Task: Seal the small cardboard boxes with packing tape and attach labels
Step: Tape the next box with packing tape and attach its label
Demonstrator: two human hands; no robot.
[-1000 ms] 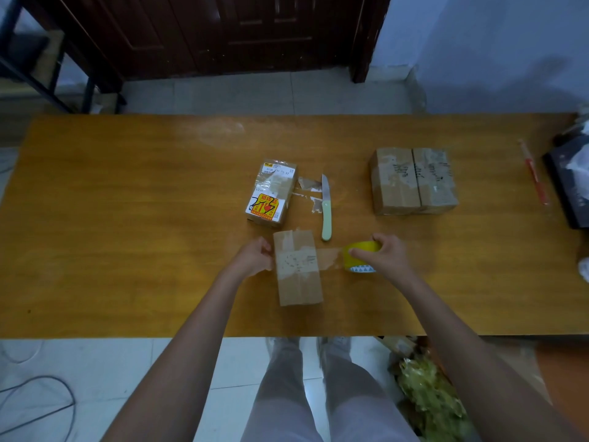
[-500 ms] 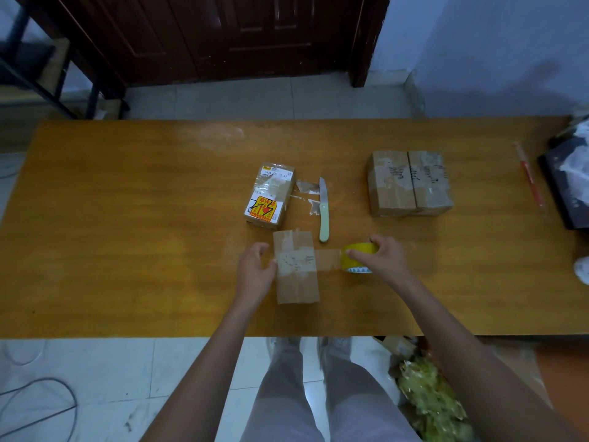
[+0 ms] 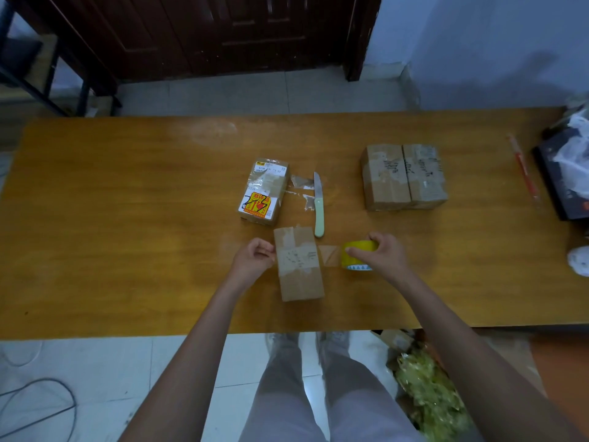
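A small cardboard box [image 3: 299,275] lies on the wooden table [image 3: 127,218] near its front edge. A strip of clear tape [image 3: 330,255] runs from the box's top to a yellow tape roll [image 3: 355,255] standing just right of it. My right hand [image 3: 382,255] grips that roll. My left hand [image 3: 253,258] presses against the box's left side, fingers curled, pinching the tape end there. A second box with a printed label and an orange sticker [image 3: 264,191] lies behind. Two taped boxes [image 3: 404,177] sit side by side at the right.
A knife with a pale green handle [image 3: 318,205] lies between the labelled box and the tape roll, beside scraps of tape. A red pen [image 3: 524,169] and a dark tray with white plastic [image 3: 570,173] sit at the right edge.
My left hand slid along the box's left side and curled its fingers at the tape end. The right hand has kept the roll in place, tape stretched.
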